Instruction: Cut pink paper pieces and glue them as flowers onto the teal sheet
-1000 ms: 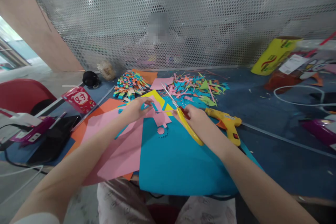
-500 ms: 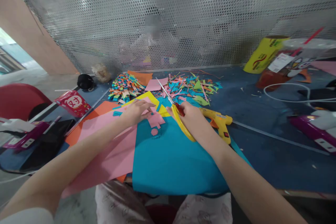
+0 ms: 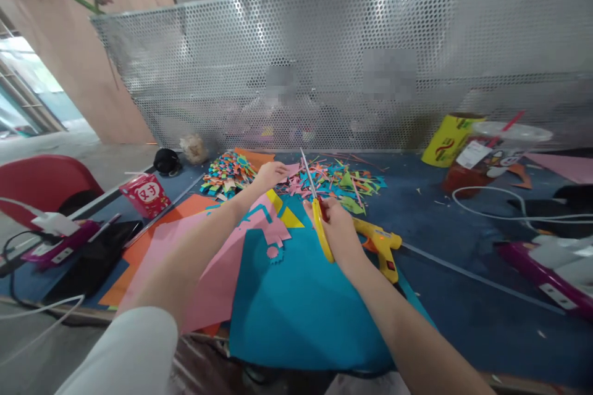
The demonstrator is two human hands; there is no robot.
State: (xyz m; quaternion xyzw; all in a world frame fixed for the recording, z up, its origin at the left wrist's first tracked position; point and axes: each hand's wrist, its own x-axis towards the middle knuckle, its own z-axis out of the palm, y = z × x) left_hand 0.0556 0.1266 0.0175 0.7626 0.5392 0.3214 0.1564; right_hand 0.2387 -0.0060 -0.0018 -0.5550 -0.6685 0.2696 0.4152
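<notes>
My right hand (image 3: 337,225) is closed around the yellow-and-red handles of a pair of scissors (image 3: 318,213), their blades pointing away from me. My left hand (image 3: 269,176) reaches across to the back, fingers stretched out at the edge of a small pink paper (image 3: 291,170); I cannot make out whether they touch it. Below it, on a blue sheet (image 3: 306,302), lie a cut pink piece (image 3: 277,233) and small toothed pink and blue discs (image 3: 274,253). Yellow paper pieces (image 3: 291,218) lie between my hands. A large pink sheet (image 3: 215,287) lies under my left forearm.
A yellow glue gun (image 3: 382,244) lies right of the scissors. Colourful paper scraps (image 3: 345,179) and a bundle of fringed paper (image 3: 227,173) lie at the back. A drink cup (image 3: 486,157), a yellow roll (image 3: 451,141), and purple power strips (image 3: 542,278) stand around the sides.
My left hand has moved forward, from the cut pink piece to the small pink paper at the back. The right hand still holds the scissors. The view has tilted up.
</notes>
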